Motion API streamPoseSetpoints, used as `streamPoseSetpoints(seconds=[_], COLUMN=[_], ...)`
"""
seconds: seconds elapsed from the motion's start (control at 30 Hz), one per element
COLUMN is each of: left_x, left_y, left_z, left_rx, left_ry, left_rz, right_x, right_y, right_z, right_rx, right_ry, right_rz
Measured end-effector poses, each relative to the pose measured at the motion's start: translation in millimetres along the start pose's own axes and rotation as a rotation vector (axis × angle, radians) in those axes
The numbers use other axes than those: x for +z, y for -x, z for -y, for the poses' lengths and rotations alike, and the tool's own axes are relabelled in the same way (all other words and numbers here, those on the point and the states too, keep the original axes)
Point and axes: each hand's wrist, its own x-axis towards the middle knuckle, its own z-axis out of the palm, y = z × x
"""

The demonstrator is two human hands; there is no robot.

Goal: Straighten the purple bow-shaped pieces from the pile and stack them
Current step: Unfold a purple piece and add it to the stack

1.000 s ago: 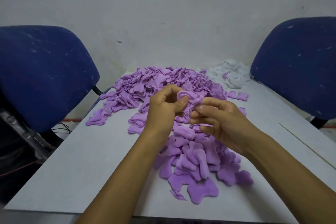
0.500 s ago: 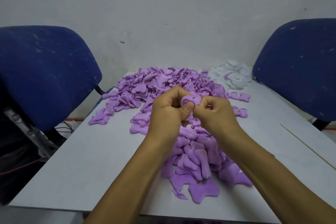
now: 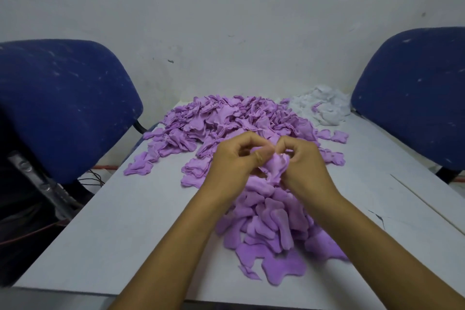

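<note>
Pinching soft purple piece (crumpled), both hands

The table bears everything. On it, the big pile of bow-shaped pieces lies toward the far edge. The white heap lies to the right of that pile, touching its edge. The spread stack lies nearer than the pile, toward the near edge. Both hands hang between pile and stack, above the table. One chair stands left of the table, another chair right of it.
</note>
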Motion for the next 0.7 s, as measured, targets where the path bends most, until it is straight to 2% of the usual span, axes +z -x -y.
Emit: streamPoseSetpoints(seconds=[0.13, 0.23, 0.3, 0.43, 0.5, 0.6, 0.7], left_x=[-4.1, -14.0, -23.7, -26.9, -20.1, -16.6, -26.4], left_y=[-1.9, -5.0, -6.9, -3.8, 0.2, -2.1, -8.6], left_z=[-3.6, -3.8, -5.1, -5.3, -3.6, -2.0, -4.7], left_rx=[-0.010, -0.028, -0.039, -0.124, -0.093, -0.074, -0.146], left_ry=[0.031, 0.024, 0.065, 0.075, 0.003, -0.036, 0.001], left_rz=[-0.086, -0.231, -0.258, 0.005, 0.060, -0.084, -0.311], right_x=[2.9, 1.1, 1.0, 0.5, 2.8, 10.1, 14.7], right_y=[6.4, 11.6, 12.8, 7.9, 7.5, 10.7, 16.4], right_z=[10.0, 14.4, 16.5, 16.7, 12.5, 12.2, 17.4], right_rx=[0.048, 0.199, 0.237, 0.259, 0.213, 0.182, 0.197], right_ry=[-0.139, -0.339, -0.378, -0.326, -0.205, -0.212, -0.366], right_rz=[0.187, 0.384, 0.339, 0.181, 0.145, 0.168, 0.354])
